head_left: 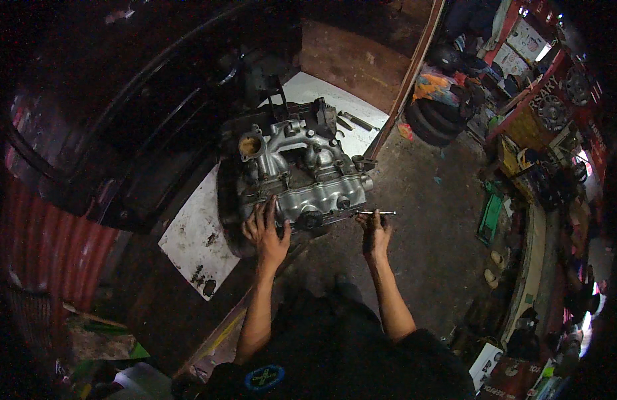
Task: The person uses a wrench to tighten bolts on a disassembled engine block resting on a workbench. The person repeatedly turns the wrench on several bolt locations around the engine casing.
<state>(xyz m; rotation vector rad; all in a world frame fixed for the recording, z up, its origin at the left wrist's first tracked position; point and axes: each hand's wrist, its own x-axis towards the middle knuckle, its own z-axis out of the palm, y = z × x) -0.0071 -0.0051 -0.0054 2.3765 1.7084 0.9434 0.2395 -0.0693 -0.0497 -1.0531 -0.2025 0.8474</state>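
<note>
In front of me lies a greasy engine cylinder head with a silver valve cover (292, 200). A cast intake manifold (278, 143) with a round opening is fixed along its far side. My left hand (266, 235) rests its spread fingers against the near left edge of the valve cover. At the near right corner, my right hand (376, 237) grips a thin silver rod-like tool (386, 213), pointing sideways. Its other end is hard to make out against the engine. A dark round cap (310, 219) sits on the cover between my hands.
Under the engine is a black tire (228, 230) on a white board (188, 243). Small dark bolts (198, 275) lie on the board's near corner, hand tools (358, 121) on its far side. Stacked tires (436, 120) and a green case (490, 213) stand rightward.
</note>
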